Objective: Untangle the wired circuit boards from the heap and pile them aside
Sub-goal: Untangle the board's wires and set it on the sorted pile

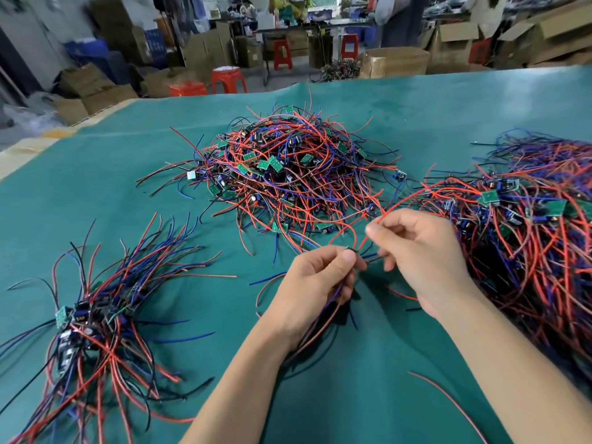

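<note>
A tangled heap (288, 174) of small green circuit boards with red, blue and black wires lies mid-table. My left hand (315, 283) pinches a small dark board (351, 250) between thumb and fingers, and its wires trail down through the palm. My right hand (419, 251) pinches a red wire (389, 210) that loops up from that board toward the heap. Both hands hover just in front of the heap. On the left lies a sorted pile (96, 322) of boards with wires fanned out.
A larger mass of wired boards (528, 238) spreads along the right side of the green table cover (128, 200). A loose red wire (448, 402) lies near my right forearm. Cardboard boxes and red stools (228, 79) stand beyond the table's far edge.
</note>
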